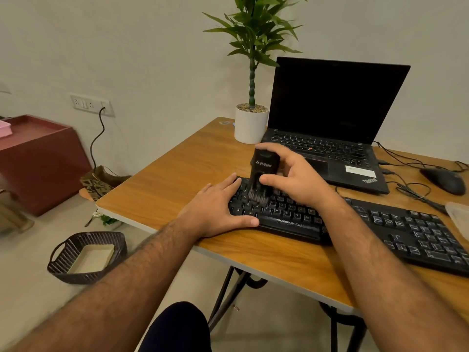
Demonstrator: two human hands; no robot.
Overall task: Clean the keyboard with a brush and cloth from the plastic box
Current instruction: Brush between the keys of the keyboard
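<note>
The right hand [291,176] grips a black brush [262,171] upright, bristles down on the left keys of the keyboard [355,224] (a black one lying on the table [177,168]). The left hand [218,209] lies flat, fingers straight, pressing the keyboard's left end.

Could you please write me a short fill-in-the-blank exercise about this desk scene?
1. The right hand holds a ____ whose bristles touch the keyboard.
2. The left hand rests on the keyboard's ____ end.
3. Behind the keyboard stands an open ____ with a dark screen.
4. The plant grows in a ____ pot.

Answers: brush; left; laptop; white
</note>
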